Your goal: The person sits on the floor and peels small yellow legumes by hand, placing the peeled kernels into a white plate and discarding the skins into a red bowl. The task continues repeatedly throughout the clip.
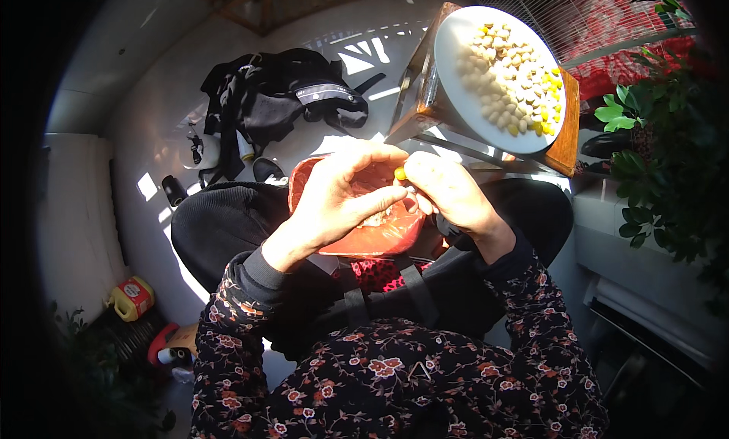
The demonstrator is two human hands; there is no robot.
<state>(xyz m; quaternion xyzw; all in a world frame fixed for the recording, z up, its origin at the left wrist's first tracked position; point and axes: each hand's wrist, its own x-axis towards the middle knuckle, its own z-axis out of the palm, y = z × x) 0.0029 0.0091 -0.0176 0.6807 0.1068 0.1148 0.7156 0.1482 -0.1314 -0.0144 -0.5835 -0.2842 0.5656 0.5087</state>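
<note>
Both hands meet above a red bin (364, 246) lined with a thin plastic bag, which stands between my knees. My right hand (453, 191) pinches a small yellow bead-like piece (400, 173) at its fingertips. My left hand (342, 194) is curved, its thumb and forefinger apart with their tips close to the piece; whether its other fingers hold anything is hidden. Pale scraps show inside the bin. Beyond my right hand, a white plate (455, 94) holds many cream-coloured and some yellow round pieces, and rests tilted in view on a wooden stool (564, 149).
Black clothing (256, 97) lies on the floor ahead, near a shoe (267, 170) and a dark cylinder (172, 189). Leafy plants (660, 200) and a wire cage (529, 6) border the right side. A yellow jug (132, 298) stands at the left.
</note>
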